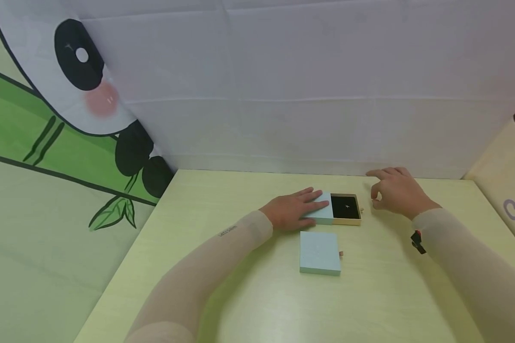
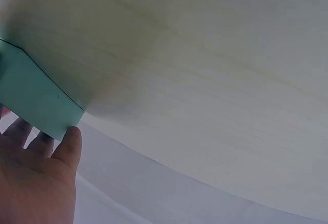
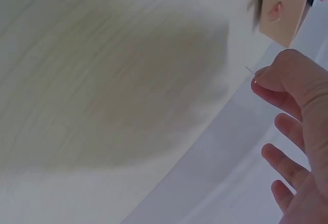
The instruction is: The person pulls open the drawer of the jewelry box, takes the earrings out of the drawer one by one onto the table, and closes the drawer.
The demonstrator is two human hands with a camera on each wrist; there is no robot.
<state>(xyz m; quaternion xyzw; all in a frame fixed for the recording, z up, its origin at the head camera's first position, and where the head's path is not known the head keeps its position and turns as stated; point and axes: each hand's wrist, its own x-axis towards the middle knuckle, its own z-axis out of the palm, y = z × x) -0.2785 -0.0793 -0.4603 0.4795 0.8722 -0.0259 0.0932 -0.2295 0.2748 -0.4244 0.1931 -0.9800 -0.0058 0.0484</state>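
Observation:
A light-blue drawer box lies on the table with its tray pulled out to the right. The tray holds a black pad with a tiny silvery piece on it. My left hand rests on the box's sleeve, fingers spread and fairly straight. In the left wrist view, its fingers touch the pale green-blue box. Right of the tray, raised above the table, my right hand pinches a tiny stud earring between thumb and forefinger. Only its thin pin and a shiny speck show. The other fingers are apart.
A second light-blue box, closed, with a small pull tab on its right, lies nearer on the pale wooden table. A white cloth hangs behind the table's far edge. A cloth with cartoon prints hangs at left.

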